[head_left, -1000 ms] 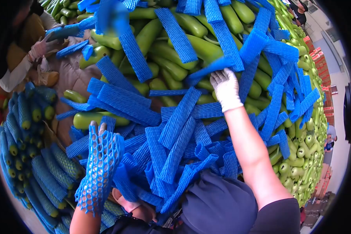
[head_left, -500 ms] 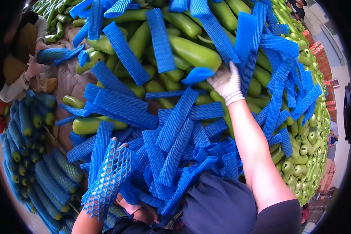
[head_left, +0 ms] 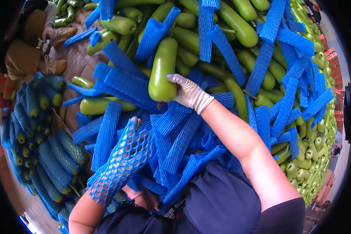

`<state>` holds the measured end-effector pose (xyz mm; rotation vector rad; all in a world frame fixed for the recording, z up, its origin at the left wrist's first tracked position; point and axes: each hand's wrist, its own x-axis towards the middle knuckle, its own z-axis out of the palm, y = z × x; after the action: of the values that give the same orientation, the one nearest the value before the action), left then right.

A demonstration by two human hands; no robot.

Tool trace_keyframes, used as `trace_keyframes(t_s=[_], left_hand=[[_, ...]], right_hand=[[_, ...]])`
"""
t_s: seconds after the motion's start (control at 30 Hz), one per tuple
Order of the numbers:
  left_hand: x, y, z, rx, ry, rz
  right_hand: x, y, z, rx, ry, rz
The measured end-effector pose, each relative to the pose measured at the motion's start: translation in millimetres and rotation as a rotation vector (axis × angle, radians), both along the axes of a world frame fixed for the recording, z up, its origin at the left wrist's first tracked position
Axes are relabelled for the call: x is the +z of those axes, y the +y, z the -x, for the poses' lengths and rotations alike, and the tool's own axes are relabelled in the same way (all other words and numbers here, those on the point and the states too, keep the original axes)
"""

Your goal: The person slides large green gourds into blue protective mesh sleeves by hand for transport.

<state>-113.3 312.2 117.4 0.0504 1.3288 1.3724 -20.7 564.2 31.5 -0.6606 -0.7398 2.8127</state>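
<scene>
My right hand [head_left: 189,92], in a striped light glove, grips the lower part of a green gourd [head_left: 163,70], which stands nearly upright in view. A blue foam net sleeve [head_left: 123,156] is stretched around my left hand [head_left: 135,134] and forearm, its mesh opened wide. The fingertips poke out at the top of this sleeve, close together, below and left of the gourd; whether the fingers hold anything is unclear. Flat blue foam sleeves [head_left: 179,134] lie heaped between and beyond my hands.
Bare green gourds [head_left: 238,25] are piled ahead and far to the right. Gourds in blue sleeves [head_left: 54,165] are stacked at the left. Another person's gloved hand [head_left: 48,34] and shoes show at the upper left. Red boxes [head_left: 333,64] stand at the right edge.
My right hand has come back toward me and left, now with a gourd in it. My left hand, inside the net sleeve, has moved slightly up and right. The other person's sleeved item is out of view.
</scene>
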Motion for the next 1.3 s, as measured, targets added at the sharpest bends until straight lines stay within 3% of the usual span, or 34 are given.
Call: trace_keyframes(t_s=[0.13, 0.37, 0.5, 0.57, 0.73, 0.83, 0.9, 0.97, 1.03, 1.07, 1.1, 1.17, 1.2, 1.27, 1.3], left_hand=[[-10.4, -2.6, -0.4, -0.002, -0.022, 0.003], [-28.4, -15.9, 12.3, 0.006, -0.038, -0.036], [-44.1, -41.0, 22.5, 0.021, -0.061, -0.052], [-50.4, -62.2, 26.1, 0.033, -0.076, -0.05], [-63.0, -76.7, 39.3, 0.041, -0.109, -0.027], [-79.9, -31.1, 47.1, 0.039, -0.138, -0.026], [-80.8, -52.6, 44.2, 0.038, -0.153, -0.035], [-90.7, -46.9, 44.0, 0.034, -0.162, -0.048], [-95.4, -60.0, 40.0, 0.031, -0.176, -0.058], [-165.0, -77.5, 42.6, -0.288, 0.519, -0.285], [-162.8, -78.2, 41.7, -0.289, 0.516, -0.285], [-143.4, -76.2, 41.2, 0.359, -0.246, -0.248], [-125.1, -71.2, 36.0, 0.359, -0.246, -0.248], [-72.7, -52.6, 12.6, 0.251, 0.063, -0.152], [-55.5, -46.3, 7.8, 0.193, 0.216, -0.105]], right_hand=[[1.5, -10.8, 22.7, -0.145, -0.053, 0.223], [-13.4, -30.1, 56.3, -0.227, -0.075, 0.109], [51.4, -83.2, 20.5, -0.126, 0.173, 0.259], [69.5, -113.9, 9.6, -0.052, 0.156, 0.296], [53.4, -143.7, -5.3, 0.096, 0.008, 0.537], [41.5, -153.3, -8.6, 0.104, -0.023, 0.596], [44.9, -154.5, -12.4, 0.132, -0.008, 0.569], [35.2, -159.8, -14.5, 0.173, -0.243, 0.449], [34.0, -159.9, -16.9, 0.206, -0.307, 0.357], [35.4, -155.1, -19.8, 0.294, -0.317, 0.289], [35.7, -149.6, -22.8, 0.38, -0.326, 0.221], [31.0, -139.5, -24.5, 0.437, -0.377, 0.152], [43.7, -135.2, -23.4, 0.458, -0.394, -0.092], [40.7, -134.4, -21.9, 0.385, -0.345, -0.668], [40.4, -133.4, -19.0, 0.382, -0.347, -0.668]])
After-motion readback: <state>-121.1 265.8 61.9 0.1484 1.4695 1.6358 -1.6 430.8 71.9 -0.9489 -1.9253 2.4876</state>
